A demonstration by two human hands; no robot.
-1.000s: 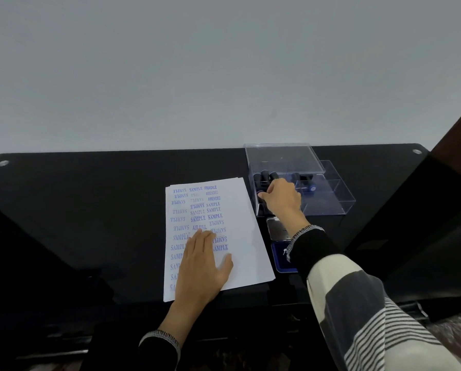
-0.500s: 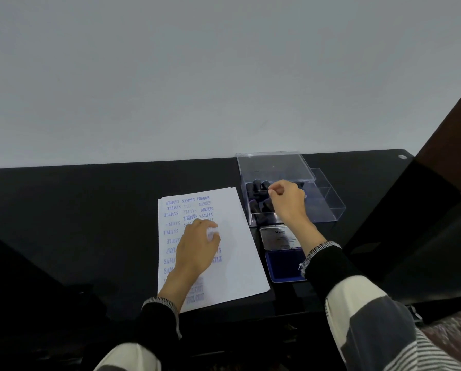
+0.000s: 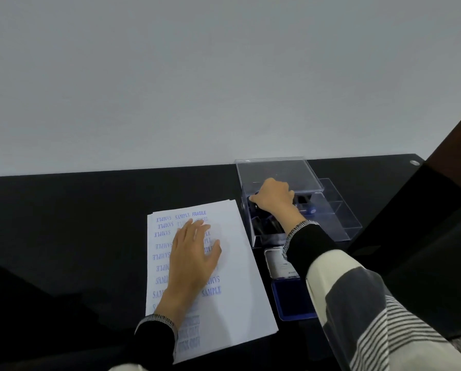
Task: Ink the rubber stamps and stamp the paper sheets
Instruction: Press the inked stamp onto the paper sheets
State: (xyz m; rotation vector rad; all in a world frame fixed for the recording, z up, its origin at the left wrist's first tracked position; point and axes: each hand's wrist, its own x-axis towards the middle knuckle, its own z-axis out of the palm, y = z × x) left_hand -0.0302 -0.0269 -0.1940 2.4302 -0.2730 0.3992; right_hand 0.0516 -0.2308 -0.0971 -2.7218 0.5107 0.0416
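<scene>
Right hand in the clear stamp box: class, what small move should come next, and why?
Probably lift one stamp out and carry it to the ink pad. The right hand is curled over the dark stamps inside the clear box, though an actual grip is hidden. The open blue ink pad lies nearer the person, and the left hand rests flat on the paper.
</scene>
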